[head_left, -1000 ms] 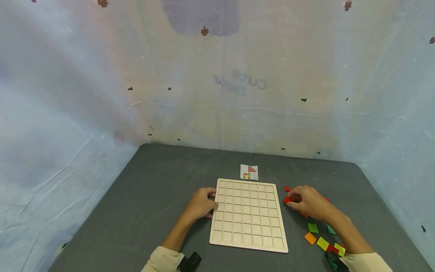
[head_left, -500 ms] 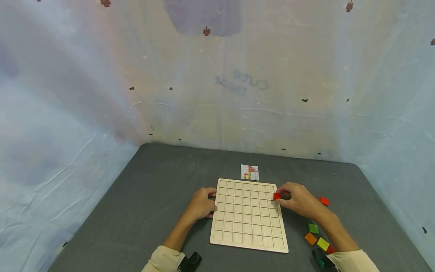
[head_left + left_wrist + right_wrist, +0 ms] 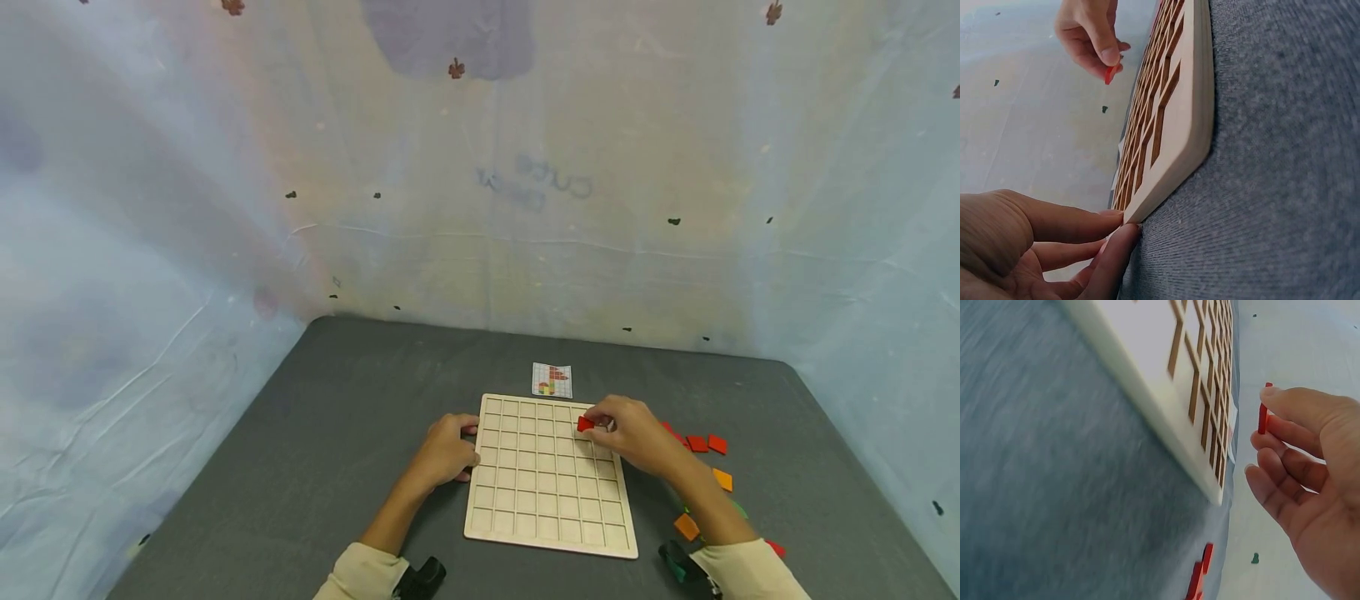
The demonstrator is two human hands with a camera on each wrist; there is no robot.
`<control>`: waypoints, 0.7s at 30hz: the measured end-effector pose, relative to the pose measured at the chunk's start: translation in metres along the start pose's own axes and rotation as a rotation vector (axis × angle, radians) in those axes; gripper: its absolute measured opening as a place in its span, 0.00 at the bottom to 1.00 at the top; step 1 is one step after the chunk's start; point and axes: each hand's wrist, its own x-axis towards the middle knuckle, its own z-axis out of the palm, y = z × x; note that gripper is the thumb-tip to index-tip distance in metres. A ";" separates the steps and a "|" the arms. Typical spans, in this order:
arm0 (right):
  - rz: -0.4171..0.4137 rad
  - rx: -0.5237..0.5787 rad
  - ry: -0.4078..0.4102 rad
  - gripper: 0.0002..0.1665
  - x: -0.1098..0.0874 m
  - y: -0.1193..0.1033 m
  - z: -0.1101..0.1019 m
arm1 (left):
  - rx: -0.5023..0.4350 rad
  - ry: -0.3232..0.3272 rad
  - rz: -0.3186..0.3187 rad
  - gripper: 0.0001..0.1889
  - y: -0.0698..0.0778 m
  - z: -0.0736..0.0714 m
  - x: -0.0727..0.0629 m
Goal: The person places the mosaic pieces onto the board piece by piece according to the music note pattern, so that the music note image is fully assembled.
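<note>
A pale wooden board with a grid of square recesses (image 3: 525,483) lies flat on the dark table. At its left edge my left hand (image 3: 444,450) pinches the rim, thumb and fingertips meeting at the board's corner (image 3: 1141,200) in the left wrist view. Over the upper right cells, my right hand (image 3: 637,432) holds a small flat red tile (image 3: 584,424) between thumb and fingers. Seen from the right wrist, the red tile (image 3: 1263,415) stands on edge in the pinch, raised above the board.
Loose red tiles (image 3: 697,443) lie right of the board. Nearer are orange (image 3: 686,527) and yellow-orange (image 3: 722,479) tiles, partly covered by the right forearm. A small printed card with a coloured grid pattern (image 3: 552,380) lies behind the board. A pale sheet (image 3: 480,267) hangs behind the table.
My right hand has picked up a red tile from the right of the board and carried it left over the upper right cells. The left hand stays at the board's edge.
</note>
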 end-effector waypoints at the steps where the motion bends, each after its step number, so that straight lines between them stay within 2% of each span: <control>1: -0.001 0.004 -0.003 0.12 0.002 -0.001 0.001 | 0.002 0.001 0.000 0.35 0.000 0.000 0.000; 8: -0.006 -0.015 -0.012 0.12 0.014 -0.010 0.009 | 0.018 0.008 -0.014 0.34 0.000 0.001 0.000; 16: -0.027 -0.012 -0.006 0.12 0.022 -0.014 0.017 | 0.011 0.005 -0.002 0.34 -0.001 0.001 0.000; 21: 0.030 0.009 -0.015 0.12 0.027 -0.018 0.022 | -0.004 -0.001 -0.003 0.35 0.000 0.001 0.000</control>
